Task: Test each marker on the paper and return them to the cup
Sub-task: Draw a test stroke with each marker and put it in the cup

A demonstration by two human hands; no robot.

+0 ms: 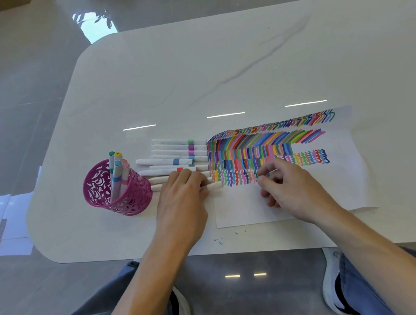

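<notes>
A pink cut-out cup (pixel 127 194) stands at the left of the table with several markers upright in it. A row of white markers (pixel 175 156) lies between the cup and the paper (pixel 299 198), which is covered with rows of coloured strokes. My left hand (pixel 183 197) rests over the nearest markers, its fingers closed on one white marker (pixel 216 186) whose end reaches onto the paper's left edge. My right hand (pixel 293 188) hovers on the paper with thumb and fingertips pinched on a small bluish piece (pixel 268 175), seemingly a cap.
The white marble-look table (pixel 215 63) has a rounded left corner, and its near edge runs just below the paper. Small blue ink dots (pixel 219 240) mark the table near that edge. My knees and shoes show below the table.
</notes>
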